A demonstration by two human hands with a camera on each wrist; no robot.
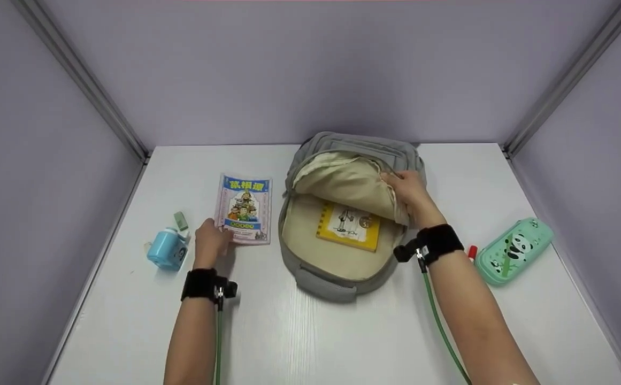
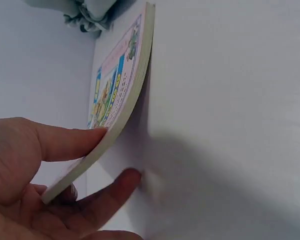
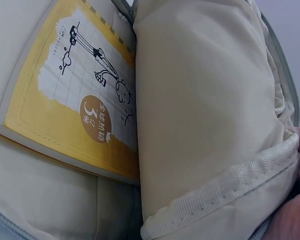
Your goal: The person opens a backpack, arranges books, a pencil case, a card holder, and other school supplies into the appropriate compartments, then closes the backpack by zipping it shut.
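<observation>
Head view: 2 books (image 1: 243, 209), 1 backpack (image 1: 310, 267)

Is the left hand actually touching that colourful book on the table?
Touching. The left wrist view shows the left hand pinching the colourful book, thumb on its cover and fingers beneath its lifted near edge.

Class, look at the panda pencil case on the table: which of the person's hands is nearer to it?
Right. The right hand holds the backpack flap, left of the pencil case; the left hand grips a book across the table.
</observation>
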